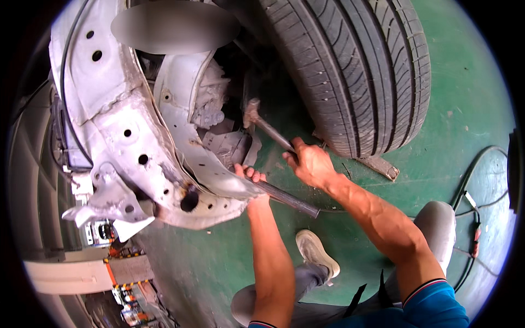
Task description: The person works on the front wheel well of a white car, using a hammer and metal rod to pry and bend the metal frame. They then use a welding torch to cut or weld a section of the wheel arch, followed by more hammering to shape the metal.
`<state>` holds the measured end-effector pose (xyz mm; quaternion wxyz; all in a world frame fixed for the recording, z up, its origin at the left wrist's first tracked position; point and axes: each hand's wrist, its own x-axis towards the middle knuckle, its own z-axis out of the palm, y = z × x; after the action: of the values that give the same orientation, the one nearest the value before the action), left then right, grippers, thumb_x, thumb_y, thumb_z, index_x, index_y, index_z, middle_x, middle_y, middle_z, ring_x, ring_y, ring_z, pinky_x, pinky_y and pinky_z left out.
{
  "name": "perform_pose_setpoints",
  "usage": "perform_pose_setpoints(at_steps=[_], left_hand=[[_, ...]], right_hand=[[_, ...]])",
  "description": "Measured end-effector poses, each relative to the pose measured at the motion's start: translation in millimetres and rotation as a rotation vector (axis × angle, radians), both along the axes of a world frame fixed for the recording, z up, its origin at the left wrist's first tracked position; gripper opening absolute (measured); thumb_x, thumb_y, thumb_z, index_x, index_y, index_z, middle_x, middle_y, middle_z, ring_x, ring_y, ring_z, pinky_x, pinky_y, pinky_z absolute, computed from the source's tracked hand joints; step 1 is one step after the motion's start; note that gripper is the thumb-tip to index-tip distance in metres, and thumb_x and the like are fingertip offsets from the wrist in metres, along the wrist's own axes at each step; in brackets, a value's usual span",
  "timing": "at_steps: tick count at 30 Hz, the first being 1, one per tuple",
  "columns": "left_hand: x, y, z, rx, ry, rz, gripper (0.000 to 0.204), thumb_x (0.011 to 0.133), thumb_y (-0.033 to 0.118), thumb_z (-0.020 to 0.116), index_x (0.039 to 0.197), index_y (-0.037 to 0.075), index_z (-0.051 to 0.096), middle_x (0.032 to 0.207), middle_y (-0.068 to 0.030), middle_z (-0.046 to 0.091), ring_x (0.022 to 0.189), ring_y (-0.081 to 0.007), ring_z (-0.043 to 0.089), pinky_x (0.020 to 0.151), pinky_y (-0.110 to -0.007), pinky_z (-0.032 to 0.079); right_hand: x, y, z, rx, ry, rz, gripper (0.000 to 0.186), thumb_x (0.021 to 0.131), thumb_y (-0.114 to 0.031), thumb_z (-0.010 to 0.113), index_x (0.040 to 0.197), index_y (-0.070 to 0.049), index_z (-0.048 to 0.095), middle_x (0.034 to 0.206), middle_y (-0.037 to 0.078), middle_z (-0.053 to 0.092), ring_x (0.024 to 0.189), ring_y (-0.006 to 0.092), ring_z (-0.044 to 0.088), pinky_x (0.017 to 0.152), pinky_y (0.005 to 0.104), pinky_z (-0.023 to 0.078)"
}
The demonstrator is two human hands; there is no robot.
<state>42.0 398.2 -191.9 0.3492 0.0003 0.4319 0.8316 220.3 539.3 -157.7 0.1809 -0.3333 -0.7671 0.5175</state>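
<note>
My right hand is closed around the handle of a hammer, whose rusty head points up and left, beside the dark opening in the car's body. Lower and to the left, my left hand grips a grey metal bar that slants down to the right. The fingers of this hand show just past the edge of a bare, dented metal car frame. The wrist is close to the frame's lower edge. Where the bar's far end sits is hidden behind my hand and the frame.
A large tyre stands at the upper right, with a flat wooden piece by its base. Black cables lie on the green floor at right. One shoe is below my hands. A blurred oval covers part of the top.
</note>
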Motion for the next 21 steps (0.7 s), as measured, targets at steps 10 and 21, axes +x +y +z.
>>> perform_pose_setpoints(at_steps=[10,21], left_hand=[[-50.8,34.2,44.3,-0.033,0.150,-0.092,0.040,0.102,0.046,0.045,0.100,0.007,0.051,0.073,0.0001,0.050,0.053,-0.0115,0.045,0.051,-0.028,0.042],[-98.2,12.8,45.2,0.310,0.163,-0.288,0.041,0.103,0.040,0.046,0.109,0.000,0.055,0.078,-0.0018,0.055,0.062,-0.0122,0.052,0.065,-0.033,0.045]], right_hand=[[-34.4,-0.2,27.5,-0.005,0.185,-0.084,0.024,0.094,-0.026,0.059,0.101,-0.003,0.054,0.076,0.022,0.064,0.077,0.0449,0.062,0.067,0.0538,0.047],[-40.6,-11.7,2.2,-0.577,0.660,0.018,0.043,0.095,-0.013,0.058,0.134,0.002,0.048,0.088,0.020,0.065,0.076,0.0307,0.060,0.074,0.0412,0.049]])
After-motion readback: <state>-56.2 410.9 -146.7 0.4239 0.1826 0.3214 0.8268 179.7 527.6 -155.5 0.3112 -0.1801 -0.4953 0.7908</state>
